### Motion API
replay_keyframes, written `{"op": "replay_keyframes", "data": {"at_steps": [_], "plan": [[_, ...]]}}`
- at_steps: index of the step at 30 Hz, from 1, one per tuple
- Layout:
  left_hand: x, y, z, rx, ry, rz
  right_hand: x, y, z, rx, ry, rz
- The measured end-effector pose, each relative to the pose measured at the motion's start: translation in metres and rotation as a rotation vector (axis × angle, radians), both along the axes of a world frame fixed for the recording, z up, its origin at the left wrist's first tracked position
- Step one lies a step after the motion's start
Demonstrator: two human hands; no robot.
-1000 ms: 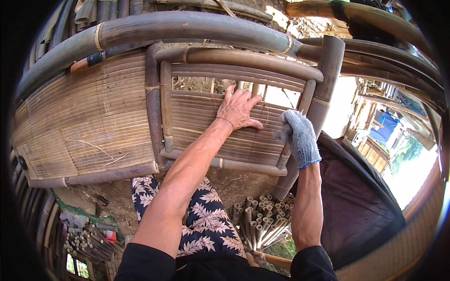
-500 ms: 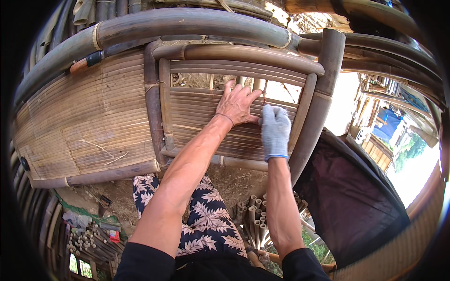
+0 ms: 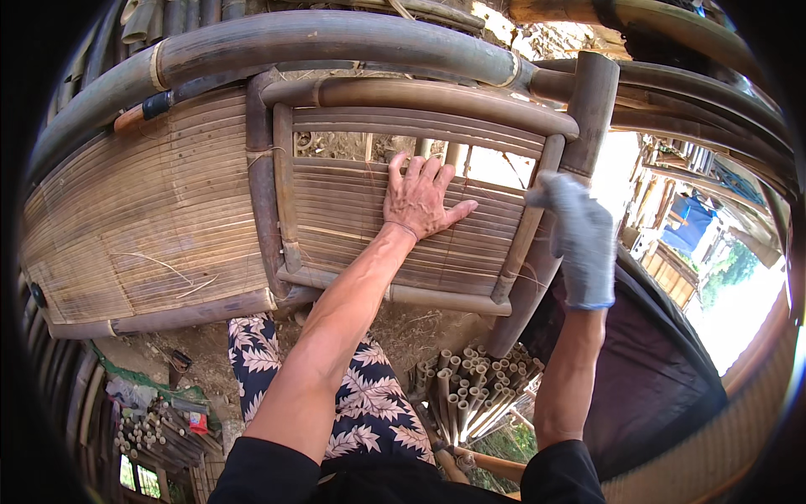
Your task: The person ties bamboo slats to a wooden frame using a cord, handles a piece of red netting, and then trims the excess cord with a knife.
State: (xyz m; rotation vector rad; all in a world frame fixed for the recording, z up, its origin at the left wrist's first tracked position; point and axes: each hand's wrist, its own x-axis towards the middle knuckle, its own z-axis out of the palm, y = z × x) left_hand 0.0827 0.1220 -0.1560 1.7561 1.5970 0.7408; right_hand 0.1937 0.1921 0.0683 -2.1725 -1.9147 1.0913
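A bamboo frame (image 3: 441, 94) encloses a panel of thin horizontal bamboo slats (image 3: 344, 210), with a gap near its top. My left hand (image 3: 420, 197), bare, lies open on the slats with its fingers spread. Its fingertips reach the upper edge of the slats at the gap. My right hand (image 3: 579, 231), in a grey knitted glove, is raised beside the frame's right side, in front of the thick bamboo post (image 3: 592, 113). Motion smears its fingers, so I cannot make out anything in them. Thin dark ties run across the slats, and one stands near the gap's right part.
To the left a wider slatted bamboo surface (image 3: 151, 210) carries loose thin strips. A thick bamboo pole (image 3: 336, 38) arches along the back. Cut bamboo tubes (image 3: 457, 386) stand below, by a dark cloth (image 3: 655, 370). An orange-and-black handle (image 3: 143, 109) rests at the far left.
My right hand has moved from the slats to the right, past the frame's side. My left hand has flattened, its thumb now pointing right. The view has shifted slightly.
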Motion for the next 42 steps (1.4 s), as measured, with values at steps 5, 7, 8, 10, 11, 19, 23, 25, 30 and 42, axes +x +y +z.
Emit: {"op": "replay_keyframes", "data": {"at_steps": [5,7,8,10,11,19,23,25,30,42], "plan": [[-0.005,0.009,-0.007,0.058,0.027,0.004,0.033,-0.102,-0.047,-0.227,-0.362,0.539],[0.000,0.001,-0.003,0.061,-0.003,-0.007,-0.010,-0.117,-0.047,0.124,-0.254,0.755],[0.001,0.002,-0.003,0.076,-0.012,0.000,-0.022,-0.118,-0.056,-0.017,-0.127,0.587],[-0.001,0.008,-0.004,0.089,0.006,0.002,-0.038,-0.120,-0.053,0.132,-0.117,0.519],[-0.003,0.014,-0.006,0.097,0.027,-0.006,-0.028,-0.112,-0.048,-0.151,-0.096,0.339],[0.006,0.005,-0.013,0.097,0.101,-0.001,0.070,-0.107,-0.024,-0.131,-0.276,0.453],[-0.005,0.002,-0.013,0.097,0.082,-0.019,0.066,-0.098,-0.024,-0.009,-0.316,0.155],[-0.014,-0.004,-0.024,0.173,0.034,0.030,0.088,-0.088,-0.035,0.391,-0.378,0.335],[-0.042,0.003,-0.019,0.112,0.184,0.219,0.111,-0.057,-0.048,0.661,-0.450,0.609],[-0.047,0.014,-0.020,-0.017,0.018,-0.037,0.115,-0.058,-0.050,0.690,-0.395,0.574]]}}
